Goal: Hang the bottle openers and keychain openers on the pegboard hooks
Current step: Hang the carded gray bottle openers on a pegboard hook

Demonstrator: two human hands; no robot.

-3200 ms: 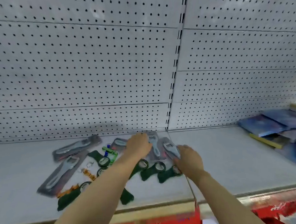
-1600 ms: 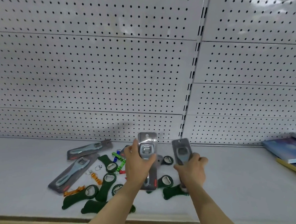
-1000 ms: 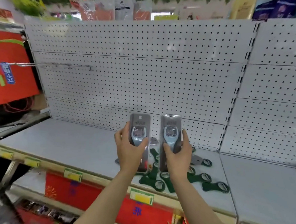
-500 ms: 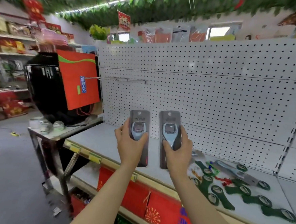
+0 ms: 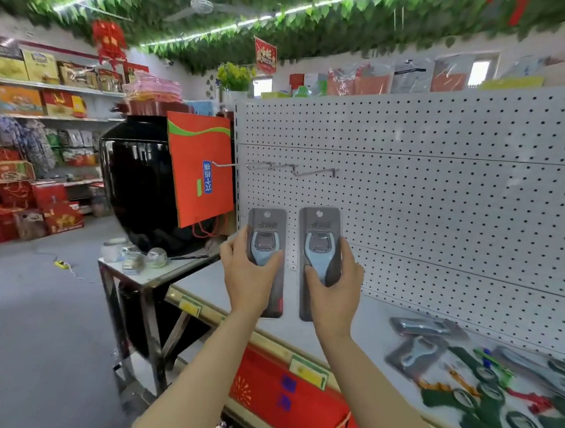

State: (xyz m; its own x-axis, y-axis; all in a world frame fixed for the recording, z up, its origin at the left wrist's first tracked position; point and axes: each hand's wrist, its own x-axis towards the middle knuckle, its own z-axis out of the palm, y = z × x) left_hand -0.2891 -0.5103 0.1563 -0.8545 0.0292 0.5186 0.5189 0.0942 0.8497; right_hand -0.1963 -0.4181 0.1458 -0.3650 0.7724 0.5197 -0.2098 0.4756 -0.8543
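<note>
My left hand (image 5: 248,278) grips a carded bottle opener (image 5: 267,232), grey card with a blue opener, held upright. My right hand (image 5: 334,287) grips a second carded bottle opener (image 5: 320,231) beside it, also upright. Both cards have a hang hole at the top. Metal hooks (image 5: 297,170) stick out of the white pegboard (image 5: 442,198) above and beyond the cards, with nothing on them. On the shelf (image 5: 367,323) at the lower right lie more carded openers (image 5: 415,355) and several green keychain openers (image 5: 491,412).
A red paper bag (image 5: 199,171) hangs at the pegboard's left end. Behind it stands a large black jar (image 5: 133,183) on a small metal table (image 5: 143,277). Shelves of boxed goods line the far left wall. The shelf's front edge carries yellow price labels.
I picked two carded openers off the shelf, one in each hand, and raised them upright. My view swung left and up, bringing the hooks and the shop aisle into sight.
</note>
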